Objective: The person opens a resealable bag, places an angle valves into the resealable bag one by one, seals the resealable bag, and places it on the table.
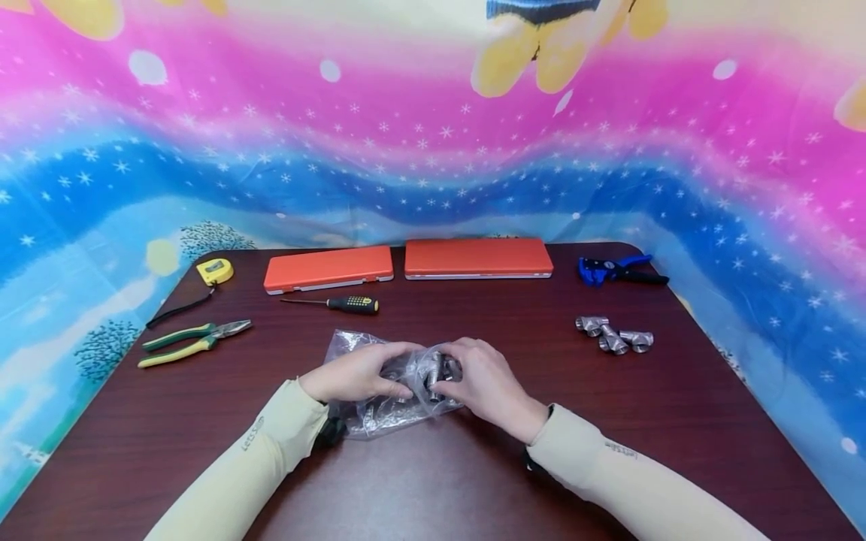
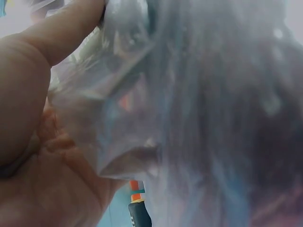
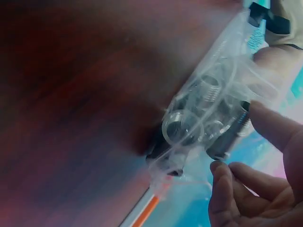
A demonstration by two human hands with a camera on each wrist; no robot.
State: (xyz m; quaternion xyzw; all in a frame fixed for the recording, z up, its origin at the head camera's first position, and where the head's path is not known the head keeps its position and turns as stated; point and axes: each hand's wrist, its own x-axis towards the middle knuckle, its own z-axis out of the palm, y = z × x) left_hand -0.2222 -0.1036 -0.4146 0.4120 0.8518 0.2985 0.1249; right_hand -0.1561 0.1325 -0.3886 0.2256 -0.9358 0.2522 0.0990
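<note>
A clear plastic bag (image 1: 379,419) of shiny metal pipe fittings lies on the table in the middle of the head view. My left hand (image 1: 358,372) grips the bag near its mouth, and in the left wrist view the crinkled plastic (image 2: 199,104) fills most of the picture. At the bag's right end, my right hand (image 1: 489,383) pinches one metal pipe fitting (image 3: 229,137) between thumb and fingertips. More fittings (image 3: 182,127) show through the plastic beside it in the right wrist view. Part of the held fitting is behind plastic and fingers.
Loose metal tee fittings (image 1: 613,340) lie together at the right, below a blue-and-black cutter (image 1: 619,269). Two orange cases (image 1: 479,257) line the back edge. A screwdriver (image 1: 353,303) lies before them. Pliers (image 1: 203,340) and a yellow tape measure (image 1: 215,271) are at the left.
</note>
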